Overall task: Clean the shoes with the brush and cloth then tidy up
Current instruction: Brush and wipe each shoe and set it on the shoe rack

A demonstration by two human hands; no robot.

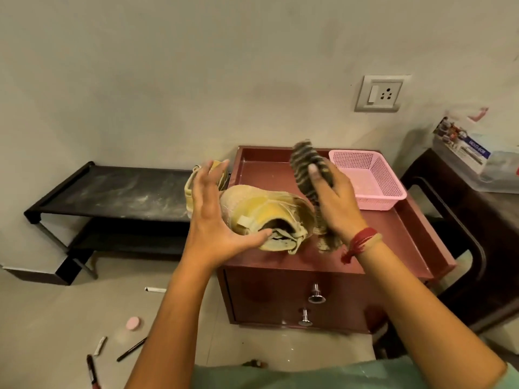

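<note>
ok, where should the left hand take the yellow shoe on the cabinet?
Likely at the collar of the yellow shoe: its opening faces the person, giving a rim to pinch. Come from its left, where the left hand is open; the right hand holds the cloth.

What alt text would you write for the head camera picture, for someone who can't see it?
A person's right hand grips a striped cloth beside a worn yellow shoe lying on a maroon cabinet, with the open left hand at the shoe's other side. A pink basket sits on the cabinet too.
</note>
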